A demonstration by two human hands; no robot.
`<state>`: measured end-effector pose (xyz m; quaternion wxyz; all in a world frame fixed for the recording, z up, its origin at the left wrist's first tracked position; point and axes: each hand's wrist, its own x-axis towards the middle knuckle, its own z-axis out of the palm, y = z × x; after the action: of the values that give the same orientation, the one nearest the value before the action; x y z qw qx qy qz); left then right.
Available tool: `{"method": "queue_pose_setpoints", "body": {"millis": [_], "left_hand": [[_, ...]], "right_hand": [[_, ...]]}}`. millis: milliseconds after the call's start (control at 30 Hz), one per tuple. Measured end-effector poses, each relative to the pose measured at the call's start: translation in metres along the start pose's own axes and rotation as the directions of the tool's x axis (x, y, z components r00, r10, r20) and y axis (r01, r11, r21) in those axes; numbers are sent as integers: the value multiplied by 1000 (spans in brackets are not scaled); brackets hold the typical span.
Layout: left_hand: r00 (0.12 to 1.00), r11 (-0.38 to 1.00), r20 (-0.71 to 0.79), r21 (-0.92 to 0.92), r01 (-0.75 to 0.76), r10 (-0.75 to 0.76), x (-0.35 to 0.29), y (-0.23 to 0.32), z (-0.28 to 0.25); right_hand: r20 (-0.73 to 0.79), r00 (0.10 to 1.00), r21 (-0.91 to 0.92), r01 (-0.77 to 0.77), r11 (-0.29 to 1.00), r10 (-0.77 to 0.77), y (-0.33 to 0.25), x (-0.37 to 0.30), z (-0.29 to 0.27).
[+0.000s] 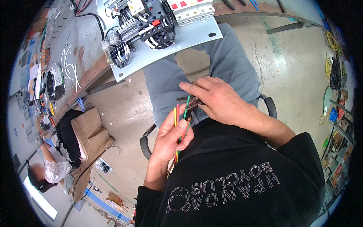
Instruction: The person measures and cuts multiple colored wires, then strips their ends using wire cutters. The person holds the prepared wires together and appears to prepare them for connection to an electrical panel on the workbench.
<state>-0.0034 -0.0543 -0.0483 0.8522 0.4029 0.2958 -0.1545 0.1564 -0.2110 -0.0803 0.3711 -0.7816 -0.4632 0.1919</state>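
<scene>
My left hand (pixel 165 143) is closed around several thin insulated wires (pixel 175 118), coloured yellow, red and green, held above my lap. Bare copper (pixel 189 120) shows at the end of one of them, beside the thumb. My right hand (pixel 223 101) grips dark pliers (pixel 194 103), whose handles are mostly hidden under the palm. The jaws are at a green wire (pixel 187 103) that stands up from the left hand's bunch; whether they bite into it I cannot tell.
Ahead, a metal mounting plate (pixel 177 44) with wired electrical components overhangs the edge of the workbench (pixel 90 64). White wire pieces (pixel 69 68) lie on the bench at left. Another person (pixel 56 166) sits at far left. Cable coils (pixel 335 73) lie along the right side.
</scene>
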Motion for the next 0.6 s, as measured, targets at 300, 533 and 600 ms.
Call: {"method": "queue_pose_setpoints", "body": {"millis": [300,533,600], "left_hand": [[1000,1000,10,-1,-18,18,0,0,1],[1000,1000,-7,-7,-4,4,1,2,3],[1000,1000,-13,-11,-8,7,1,1,4]], "right_hand": [[61,998,49,-36,998,33,-2,-1,-3],[11,1000,59,-24,998,24,2,-3,3],[17,999,59,-33,998,32,2,-3,3]]}}
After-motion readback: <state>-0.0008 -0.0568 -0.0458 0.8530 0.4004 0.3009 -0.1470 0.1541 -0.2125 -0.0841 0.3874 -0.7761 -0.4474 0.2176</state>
